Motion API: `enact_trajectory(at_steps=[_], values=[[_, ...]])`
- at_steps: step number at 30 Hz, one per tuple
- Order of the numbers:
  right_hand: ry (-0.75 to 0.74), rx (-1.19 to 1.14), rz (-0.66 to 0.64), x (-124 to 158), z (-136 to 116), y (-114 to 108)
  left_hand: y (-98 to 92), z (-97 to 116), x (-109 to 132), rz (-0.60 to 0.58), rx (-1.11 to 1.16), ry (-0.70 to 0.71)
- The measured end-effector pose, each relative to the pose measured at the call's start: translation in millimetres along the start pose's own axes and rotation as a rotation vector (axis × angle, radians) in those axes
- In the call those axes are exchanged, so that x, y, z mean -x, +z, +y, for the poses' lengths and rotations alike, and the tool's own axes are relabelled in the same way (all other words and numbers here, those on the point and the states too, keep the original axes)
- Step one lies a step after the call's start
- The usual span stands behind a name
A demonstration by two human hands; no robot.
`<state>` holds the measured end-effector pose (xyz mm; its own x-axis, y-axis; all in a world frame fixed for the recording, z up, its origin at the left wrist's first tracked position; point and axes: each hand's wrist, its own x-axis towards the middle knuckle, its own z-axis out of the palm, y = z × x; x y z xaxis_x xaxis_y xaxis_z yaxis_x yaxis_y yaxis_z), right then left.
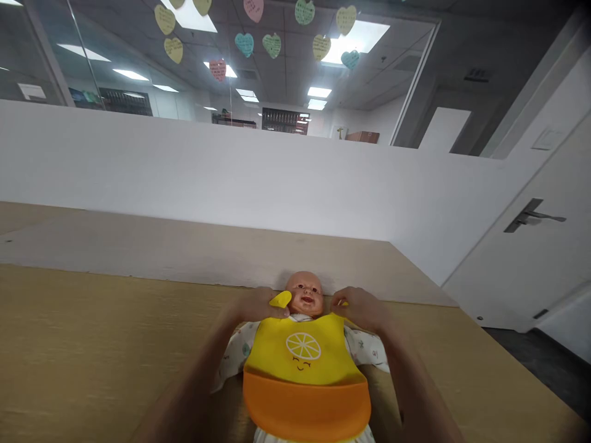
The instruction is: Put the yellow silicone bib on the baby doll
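Observation:
A baby doll (305, 293) in white patterned clothes lies on its back on the table. Over its chest is a yellow bib (272, 344) with a lemon-slice face and an orange catch pocket (305, 403) at the bottom. My left hand (261, 306) is closed on the bib's neck strap beside the doll's head, and a rounded yellow strap end sticks up past the fingers. On the other side, my right hand (357, 307) pinches the other strap near the doll's shoulder. Most of that strap is hidden by the fingers.
The wooden table (115, 344) stretches out on both sides, with a paler board (184, 246) along its back. Behind stands a white wall (231, 178) below a glass window with heart-shaped notes (244, 44). A door with a metal handle (530, 215) is at the right.

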<state>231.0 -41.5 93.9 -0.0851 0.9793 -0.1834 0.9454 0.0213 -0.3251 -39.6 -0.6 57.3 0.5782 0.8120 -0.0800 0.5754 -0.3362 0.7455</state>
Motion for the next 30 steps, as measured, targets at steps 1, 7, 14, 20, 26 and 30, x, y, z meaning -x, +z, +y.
enact_trajectory(at_steps=[1,7,14,20,26,30], values=[[0.011,0.005,0.015,1,-1,-4,-2.2,0,-1,0.019,-0.039,-0.013],[0.054,-0.076,0.077,-9,1,-6,1.8,-14,-16,0.211,0.008,-0.181],[0.072,-0.148,0.418,-31,24,5,9.2,-29,-25,0.298,0.158,-0.325],[-0.047,-0.172,0.586,-23,18,2,-10.7,-18,-9,0.231,-0.116,-0.235],[-0.119,-0.237,0.199,19,-8,-17,-0.6,46,42,-0.158,-0.284,-0.051],[-0.250,-0.349,0.128,39,-21,-24,48.1,74,55,-0.250,-0.415,0.163]])
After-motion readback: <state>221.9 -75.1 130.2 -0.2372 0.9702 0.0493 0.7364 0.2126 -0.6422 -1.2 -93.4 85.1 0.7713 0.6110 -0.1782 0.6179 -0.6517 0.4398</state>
